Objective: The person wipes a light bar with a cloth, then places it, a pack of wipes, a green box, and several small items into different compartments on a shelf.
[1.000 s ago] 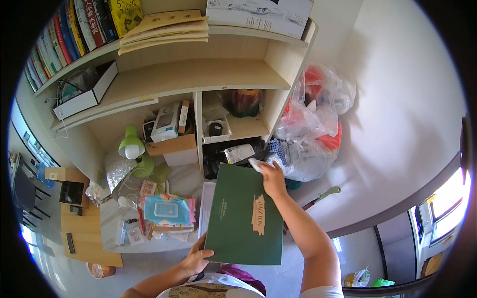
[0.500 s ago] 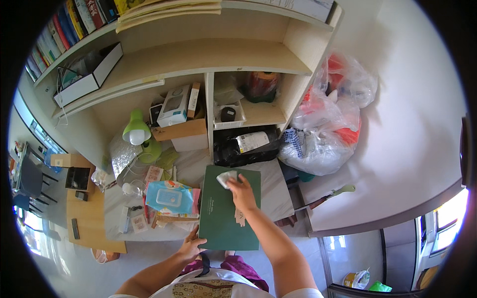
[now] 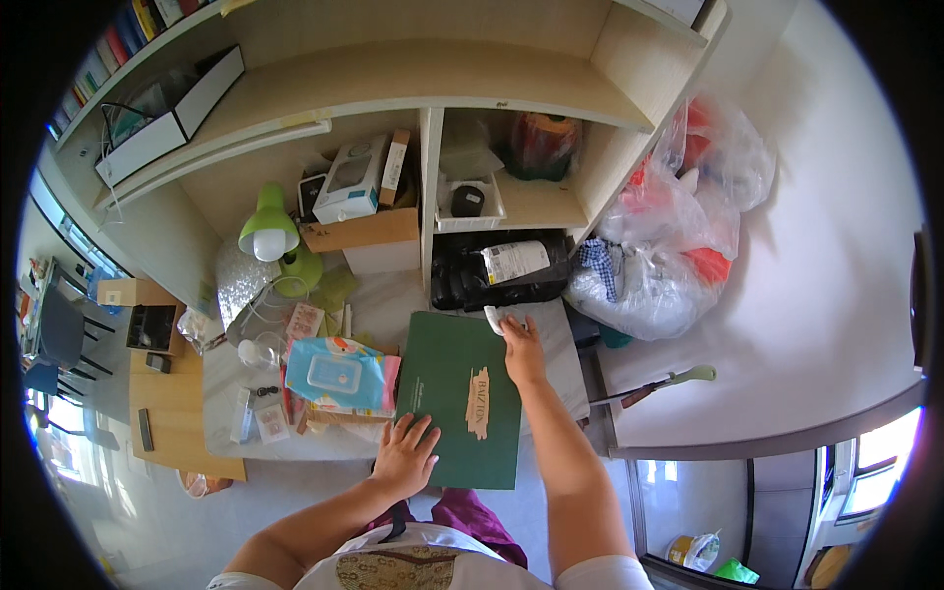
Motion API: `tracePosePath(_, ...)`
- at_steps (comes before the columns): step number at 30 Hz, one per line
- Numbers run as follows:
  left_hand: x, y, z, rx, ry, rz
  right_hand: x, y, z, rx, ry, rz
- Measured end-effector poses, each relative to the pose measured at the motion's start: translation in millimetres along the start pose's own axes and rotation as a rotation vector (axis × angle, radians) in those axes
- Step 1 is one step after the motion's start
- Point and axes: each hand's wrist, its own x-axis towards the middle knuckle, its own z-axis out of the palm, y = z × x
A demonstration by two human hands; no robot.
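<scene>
A flat dark green box (image 3: 447, 393) with a beige patch of lettering lies at the desk's front edge, its near end jutting past the edge toward me. My left hand (image 3: 405, 457) rests on the box's near left part, fingers spread. At the far right corner of the box, my right hand (image 3: 523, 349) pinches a crumpled white wipe (image 3: 494, 319). Left of the box lies a light blue and pink pack of wet wipes (image 3: 339, 376) with a plastic lid.
A green lamp (image 3: 268, 226) and small clutter stand on the left of the marbled desk (image 3: 221, 413). Behind are shelves with cartons (image 3: 352, 182) and a black plastic-wrapped parcel (image 3: 501, 270). Plastic bags (image 3: 654, 285) are piled at the right, near a long-handled tool (image 3: 664, 383).
My right hand has moved with the wipe from the box's far middle to its far right corner. My left hand has gone from gripping the left edge to lying on top.
</scene>
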Motion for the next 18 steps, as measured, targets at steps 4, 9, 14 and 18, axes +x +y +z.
tracePosePath(4, -3, -6, 1, 0.007, 0.004, -0.009, -69, -43, -23, 0.067, -0.151, -0.124)
tracePosePath(9, -2, -7, 0, -0.083, 0.041, 0.003, -200, -114, -68, 0.317, -0.440, -0.411)
tracePosePath(14, -21, -28, 2, -0.310, 0.246, 0.054, -266, -65, -115, 0.398, -0.242, -0.243)
tracePosePath(18, -17, -25, -19, -0.387, 0.312, 0.110, -195, -79, -145, 0.114, 0.137, 0.082)
